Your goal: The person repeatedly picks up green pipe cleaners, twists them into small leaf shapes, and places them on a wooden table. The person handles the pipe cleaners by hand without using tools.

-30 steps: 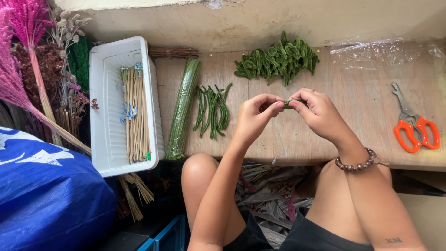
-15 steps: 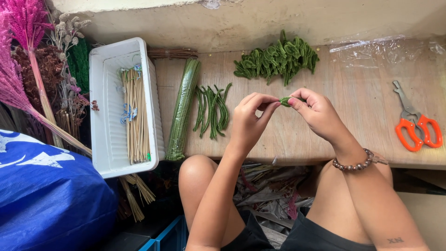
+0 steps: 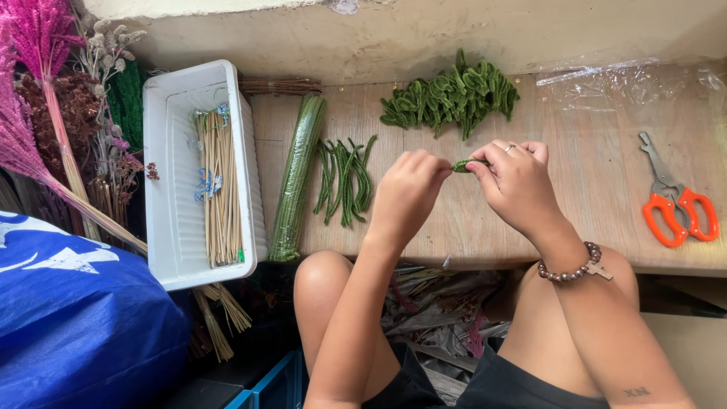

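Floral workshop: dried flowers [image 3: 45, 91], scissors [image 3: 676, 204].

One short green stem piece [image 3: 463, 164], thin and slightly bent, is held level above the middle of the table. Its left end is pinched by the left hand [image 3: 409, 195], its right end by the right hand [image 3: 517, 184]. Only the span between the fingers is visible. It does not touch the table.

One white tray [image 3: 170, 250], one pair of orange scissors [image 3: 676, 210], two hands.
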